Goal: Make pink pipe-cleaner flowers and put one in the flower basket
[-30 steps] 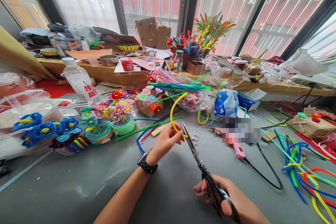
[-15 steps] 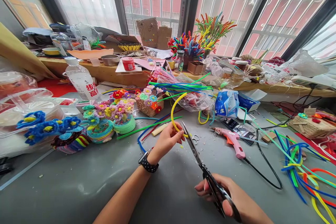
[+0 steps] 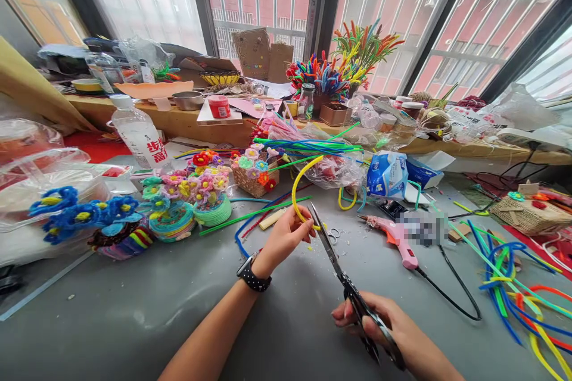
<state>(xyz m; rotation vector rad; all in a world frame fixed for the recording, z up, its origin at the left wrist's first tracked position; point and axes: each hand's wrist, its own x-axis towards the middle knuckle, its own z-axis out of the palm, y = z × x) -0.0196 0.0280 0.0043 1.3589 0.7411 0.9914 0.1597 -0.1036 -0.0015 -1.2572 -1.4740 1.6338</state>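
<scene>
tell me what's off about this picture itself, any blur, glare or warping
Head view: wide-angle warping bows the window frames and the shelf edge; daylight blows out the panes at upper left; a pixelated patch hides something beside the pink glue gun; the left hand, yellow pipe cleaner, scissors and right hand look sharp.

Both my forearms are bare, no sleeves; on my left wrist sits a black watch (image 3: 253, 272) with white-dotted strap.

phone (image 3: 422, 227) blurred, rt forearm cut off
</scene>
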